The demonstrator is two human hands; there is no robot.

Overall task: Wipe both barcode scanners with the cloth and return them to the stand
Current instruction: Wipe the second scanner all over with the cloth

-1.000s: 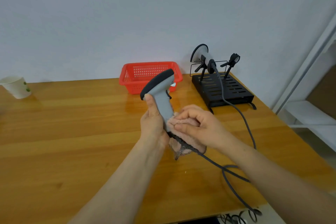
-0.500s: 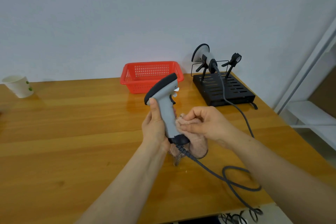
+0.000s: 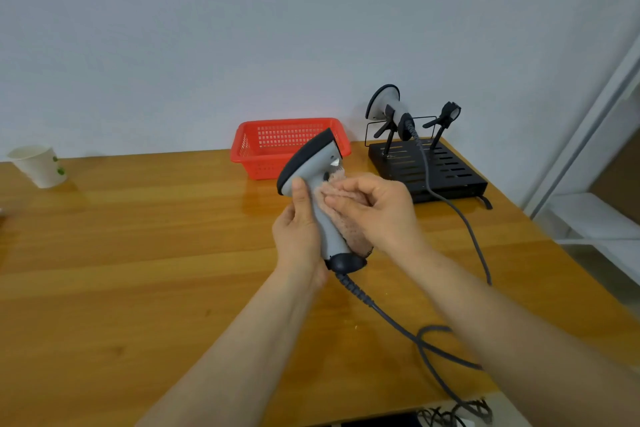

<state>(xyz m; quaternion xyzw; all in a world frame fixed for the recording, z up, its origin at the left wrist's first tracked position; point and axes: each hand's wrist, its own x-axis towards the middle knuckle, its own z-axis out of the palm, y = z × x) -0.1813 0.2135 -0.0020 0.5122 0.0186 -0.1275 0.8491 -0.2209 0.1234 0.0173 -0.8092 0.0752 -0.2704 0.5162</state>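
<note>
My left hand (image 3: 298, 232) grips the handle of a grey barcode scanner (image 3: 313, 166) with a dark head, held upright above the table. My right hand (image 3: 377, 211) presses a pinkish cloth (image 3: 349, 225) against the right side of the handle, up near the trigger. The scanner's dark cable (image 3: 391, 319) trails down and loops on the wood. A second grey scanner (image 3: 388, 106) rests in the left cradle of the black stand (image 3: 450, 177) at the back right. The stand's right cradle (image 3: 446, 114) holds nothing.
A red plastic basket (image 3: 256, 149) sits against the wall behind my hands. A white paper cup (image 3: 38, 165) stands at the far left. The wooden table's right edge (image 3: 568, 253) borders a white shelf frame. More cable hangs over the front edge (image 3: 460, 409).
My right hand has slid the cloth up the scanner's handle, from the base toward the trigger. The left hand has kept hold and turned the scanner slightly.
</note>
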